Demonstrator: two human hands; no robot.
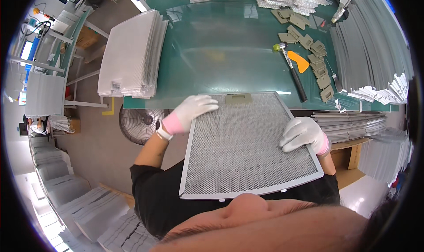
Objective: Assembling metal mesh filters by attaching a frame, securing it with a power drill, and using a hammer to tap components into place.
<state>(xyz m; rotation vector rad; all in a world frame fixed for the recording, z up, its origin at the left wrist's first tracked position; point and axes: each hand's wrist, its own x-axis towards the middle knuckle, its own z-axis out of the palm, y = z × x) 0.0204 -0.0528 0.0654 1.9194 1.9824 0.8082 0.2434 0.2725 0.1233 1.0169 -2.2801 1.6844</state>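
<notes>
A rectangular metal mesh filter panel (247,146) with a silver frame is held over the near edge of the green table (221,48), tilted toward my body. My left hand (192,112), in a white glove with a pink cuff, grips the panel's upper left corner. My right hand (304,133), gloved the same way, lies on the mesh at the panel's right edge and holds it. A small grey tab (239,98) sits in the middle of the panel's far edge.
A black-handled mallet (291,68) and an orange scraper (300,62) lie on the table's right part, beside several grey latch pieces (316,57). Stacks of mesh sheets (132,55) and metal frame strips (375,57) flank the table. A floor fan (139,124) stands below left.
</notes>
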